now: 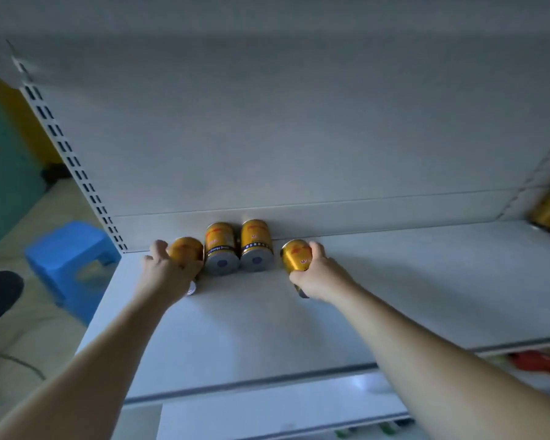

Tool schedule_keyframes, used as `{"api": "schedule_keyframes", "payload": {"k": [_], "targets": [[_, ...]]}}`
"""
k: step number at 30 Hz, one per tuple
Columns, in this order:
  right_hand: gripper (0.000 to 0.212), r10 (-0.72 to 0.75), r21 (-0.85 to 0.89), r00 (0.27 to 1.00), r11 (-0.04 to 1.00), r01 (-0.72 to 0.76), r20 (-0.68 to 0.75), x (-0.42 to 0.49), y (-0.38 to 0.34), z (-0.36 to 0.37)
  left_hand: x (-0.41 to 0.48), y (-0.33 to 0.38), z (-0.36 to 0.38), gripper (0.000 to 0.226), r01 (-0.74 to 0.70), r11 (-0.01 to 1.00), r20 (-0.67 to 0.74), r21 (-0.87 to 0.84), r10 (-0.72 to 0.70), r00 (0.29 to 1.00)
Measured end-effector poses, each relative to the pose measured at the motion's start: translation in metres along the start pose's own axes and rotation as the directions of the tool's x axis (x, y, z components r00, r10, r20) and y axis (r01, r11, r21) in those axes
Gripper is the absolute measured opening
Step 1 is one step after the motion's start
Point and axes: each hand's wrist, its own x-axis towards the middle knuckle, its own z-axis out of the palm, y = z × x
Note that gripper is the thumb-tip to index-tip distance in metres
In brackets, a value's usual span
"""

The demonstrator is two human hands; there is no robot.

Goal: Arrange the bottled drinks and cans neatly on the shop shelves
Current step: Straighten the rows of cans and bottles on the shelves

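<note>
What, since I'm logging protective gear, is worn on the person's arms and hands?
Nothing visible. The left hand and right hand are ungloved; the left forearm and right forearm are bare to the frame's edge, with no sleeve, watch or bracelet. The frame is dim, so a ring could be missed.

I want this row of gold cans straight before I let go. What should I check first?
1. Left hand grips the left can: ok, fingers curl round it.
2. Right hand grips the right can: ok.
3. Left can lined up with the second can: ok, close beside it.
4. Right can lined up with the third can: not ok, it is tilted and a gap shows.
5. Room on the shelf to the right of the row: ok, bare there.
6. Held cans resting on the shelf: cannot tell.
</note>
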Motion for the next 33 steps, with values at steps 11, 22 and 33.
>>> {"api": "schedule_keyframes", "payload": {"k": [11,22,33], "targets": [[0.023,0.019,0.987,0.987,0.010,-0.162,0.162,-0.102,0.088,-0.047,-0.118,0.032,-0.002,0.018,0.176,0.521,0.283,-0.835,0.133,0.950],[0.036,0.182,0.974,0.960,0.110,0.197,-0.214,-0.220,0.280,-0.172,-0.300,0.241,0.104,0.055,0.219,0.426,0.441,-0.878,0.541,0.716],[0.031,0.401,0.840,0.748,0.374,0.393,-0.529,-0.301,0.462,-0.287,-0.437,0.419,0.229,0.045,0.197,0.534,0.551,-0.822,0.658,0.514]]}}
